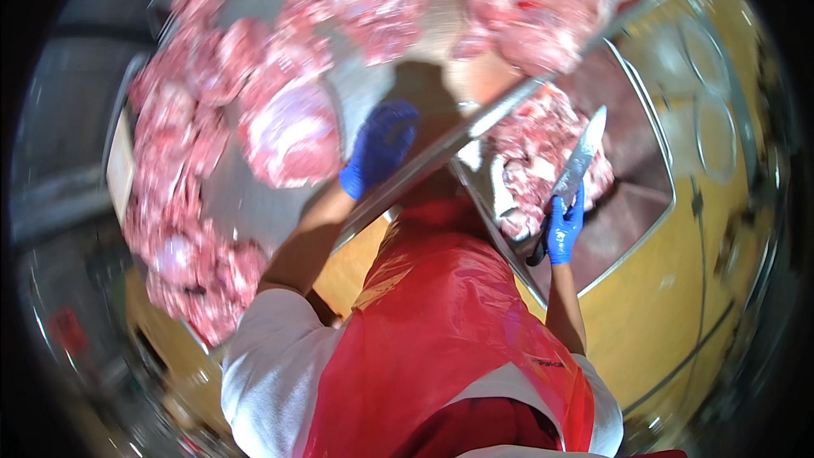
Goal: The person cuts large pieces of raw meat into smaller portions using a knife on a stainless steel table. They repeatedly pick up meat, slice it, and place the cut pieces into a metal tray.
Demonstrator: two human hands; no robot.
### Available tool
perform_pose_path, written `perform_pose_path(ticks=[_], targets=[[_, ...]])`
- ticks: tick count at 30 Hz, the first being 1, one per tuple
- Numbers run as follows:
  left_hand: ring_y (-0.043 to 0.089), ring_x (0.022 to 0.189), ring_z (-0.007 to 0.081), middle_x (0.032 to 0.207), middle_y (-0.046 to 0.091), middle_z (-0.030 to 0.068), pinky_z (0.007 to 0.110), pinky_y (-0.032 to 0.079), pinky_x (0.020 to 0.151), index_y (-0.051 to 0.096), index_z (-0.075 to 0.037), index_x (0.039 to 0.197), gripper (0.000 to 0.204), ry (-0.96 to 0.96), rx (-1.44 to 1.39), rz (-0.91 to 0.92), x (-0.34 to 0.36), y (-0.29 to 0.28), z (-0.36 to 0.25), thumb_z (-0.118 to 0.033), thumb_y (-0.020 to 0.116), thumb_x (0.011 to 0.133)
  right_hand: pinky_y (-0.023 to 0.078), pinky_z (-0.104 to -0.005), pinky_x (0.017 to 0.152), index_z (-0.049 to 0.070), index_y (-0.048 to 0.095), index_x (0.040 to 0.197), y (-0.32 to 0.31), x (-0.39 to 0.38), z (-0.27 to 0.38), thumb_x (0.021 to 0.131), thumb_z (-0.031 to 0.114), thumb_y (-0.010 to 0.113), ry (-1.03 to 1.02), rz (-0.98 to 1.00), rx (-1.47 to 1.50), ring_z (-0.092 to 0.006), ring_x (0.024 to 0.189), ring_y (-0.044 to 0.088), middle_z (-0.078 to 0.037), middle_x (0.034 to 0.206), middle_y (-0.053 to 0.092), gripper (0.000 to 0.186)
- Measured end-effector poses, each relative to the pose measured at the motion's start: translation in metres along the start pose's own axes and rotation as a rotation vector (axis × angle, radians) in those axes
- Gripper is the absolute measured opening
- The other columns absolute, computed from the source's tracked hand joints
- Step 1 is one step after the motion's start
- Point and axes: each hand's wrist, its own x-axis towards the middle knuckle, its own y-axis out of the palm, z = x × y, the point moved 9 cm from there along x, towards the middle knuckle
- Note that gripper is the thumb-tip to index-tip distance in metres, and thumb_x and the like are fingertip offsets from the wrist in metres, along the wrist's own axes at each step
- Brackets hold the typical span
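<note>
My right hand (pixel 564 229), in a blue glove, is closed around the dark handle of a knife (pixel 577 163). Its broad blade points away from me, above a metal bin (pixel 638 229) that holds a heap of meat trimmings (pixel 536 140). My left hand (pixel 379 148), also blue-gloved, is over the near edge of the metal table (pixel 246 191). It looks open, its fingers loosely bent and somewhat blurred, with nothing visible in it. Just left of that hand lies a large rounded piece of meat (pixel 292 134), pale on top.
Many meat pieces (pixel 174 161) line the table's left side, and more large cuts (pixel 543 8) lie along its far side. The table's raised metal rim (pixel 432 155) runs between my hands. A yellowish floor (pixel 653 322) shows at the right, with a dark cable-like line (pixel 700 254).
</note>
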Motion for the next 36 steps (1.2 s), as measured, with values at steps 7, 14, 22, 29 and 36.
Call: perform_pose_path(ticks=[7,14,22,29,36], targets=[[0.06,0.111,0.0315,0.111,0.066,0.0158,0.04,0.047,0.098,0.065,-0.004,0.116,0.033,-0.268,0.306,-0.349,-0.078,-0.231,0.046,-0.023,0.07,0.09,0.039,-0.0236,0.048,0.006,0.055,0.099,0.181,0.017,0.04,0.099,0.02,0.061,0.007,0.431,-0.095,-0.0039,0.058,0.047,0.002,0.075,0.052,0.015],[0.054,0.117,0.0183,0.128,0.059,0.0093,0.032,0.045,0.101,0.048,0.005,0.137,0.056,-0.594,-0.81,-0.663,-0.148,-0.225,0.252,-0.025,0.068,0.094,0.046,-0.0266,0.054,0.003,0.06,0.101,0.398,-0.008,0.096,0.097,0.019,0.063,-0.07,0.65,-0.089,-0.009,0.062,0.055,-0.003,0.08,0.061,0.017],[0.056,0.12,0.0292,0.131,0.055,0.0227,0.038,0.045,0.102,0.046,0.006,0.138,0.068,-0.418,-0.568,-0.719,-0.17,-0.176,0.226,-0.027,0.075,0.085,0.048,-0.025,0.069,0.003,0.064,0.112,0.524,-0.031,0.118,0.094,0.03,0.07,-0.065,0.944,-0.182,-0.0076,0.076,0.057,-0.002,0.09,0.066,0.033],[0.034,0.138,0.0486,0.151,0.032,0.0322,0.05,0.027,0.116,0.033,0.004,0.149,0.077,-0.67,-0.042,-0.743,-0.178,-0.128,0.151,-0.038,0.062,0.091,0.048,-0.028,0.076,0.0,0.065,0.112,0.565,-0.024,0.142,0.095,0.035,0.068,-0.265,1.1,-0.419,-0.01,0.081,0.056,-0.002,0.094,0.065,0.039],[0.023,0.146,0.0453,0.158,0.025,0.0255,0.055,0.023,0.117,0.033,-0.005,0.152,0.073,-0.263,0.411,-0.566,-0.147,-0.193,0.096,-0.031,0.062,0.09,0.05,-0.0281,0.078,-0.002,0.064,0.114,0.452,0.03,0.15,0.097,0.016,0.064,-0.215,0.837,-0.198,-0.0107,0.088,0.062,-0.004,0.1,0.069,0.025]])
